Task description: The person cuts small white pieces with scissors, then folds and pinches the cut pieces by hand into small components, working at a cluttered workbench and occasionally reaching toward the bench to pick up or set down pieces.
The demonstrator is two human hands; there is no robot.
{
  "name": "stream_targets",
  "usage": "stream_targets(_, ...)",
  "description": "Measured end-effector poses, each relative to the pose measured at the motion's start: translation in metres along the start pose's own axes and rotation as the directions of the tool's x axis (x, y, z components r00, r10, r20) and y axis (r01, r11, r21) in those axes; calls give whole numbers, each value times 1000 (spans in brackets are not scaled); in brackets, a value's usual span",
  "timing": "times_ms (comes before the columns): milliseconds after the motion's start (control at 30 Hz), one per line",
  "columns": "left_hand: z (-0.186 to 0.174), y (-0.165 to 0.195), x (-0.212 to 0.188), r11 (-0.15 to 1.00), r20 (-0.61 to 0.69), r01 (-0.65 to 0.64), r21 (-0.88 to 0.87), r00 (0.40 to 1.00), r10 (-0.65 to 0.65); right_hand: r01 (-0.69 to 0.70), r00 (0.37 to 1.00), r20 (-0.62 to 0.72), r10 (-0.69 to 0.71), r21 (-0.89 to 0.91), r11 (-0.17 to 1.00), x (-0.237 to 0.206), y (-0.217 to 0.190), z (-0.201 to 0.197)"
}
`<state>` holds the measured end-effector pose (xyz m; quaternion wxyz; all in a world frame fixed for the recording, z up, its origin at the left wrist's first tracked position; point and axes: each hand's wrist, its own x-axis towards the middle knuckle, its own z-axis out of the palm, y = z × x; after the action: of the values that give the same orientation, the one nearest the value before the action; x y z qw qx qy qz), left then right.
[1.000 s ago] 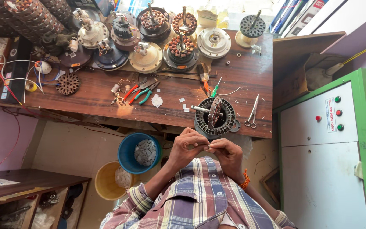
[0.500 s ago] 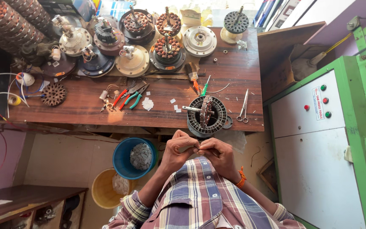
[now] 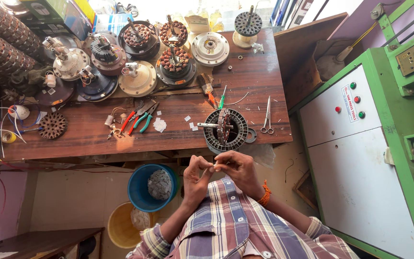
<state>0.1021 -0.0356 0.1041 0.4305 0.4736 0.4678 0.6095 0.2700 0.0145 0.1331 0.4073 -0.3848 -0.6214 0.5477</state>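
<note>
Your left hand [image 3: 196, 176] and right hand [image 3: 236, 169] meet just below the counter [image 3: 97, 139] edge, fingertips pinched together around something tiny and pale [image 3: 212, 168] — too small to make out, and whether both hands actually grip it or only one is hard to tell. Both hands are curled nearly closed, the thumbs and forefingers pressed toward each other. Your forearms and plaid shirt [image 3: 235, 230] fill the bottom of the view and are cut off by the frame. On the counter just above your hands sits a round black motor housing [image 3: 226, 130] with a wound stator standing on edge inside it and a shaft poking left; its lower rim overhangs the counter edge. Scissors [image 3: 267, 117] lie just right of it, pliers with red and green handles [image 3: 140, 120] to the left. Below the counter, a blue bucket [image 3: 142, 189] holds a grey crumpled lump, and a yellow bucket [image 3: 120, 225] beside it holds something pale — partly hidden by your sleeve.
</note>
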Motion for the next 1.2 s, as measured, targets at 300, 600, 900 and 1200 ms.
stream_targets(300,4,-10,3,979,-132,44,201,991,-17,100,989,-78,-124,-258,961,2,2,2)
stream_targets(600,6,8,5,943,-35,-156,295,984,174,211,967,-81,-243,-288,934,-3,1,2)
stream_targets(900,8,8,3,927,-37,-202,315,974,225,330,942,59,-329,-329,885,-4,1,-5)
stream_targets(1200,-6,11,12,969,144,99,227,981,-134,-199,972,174,160,238,951,-3,31,-8)
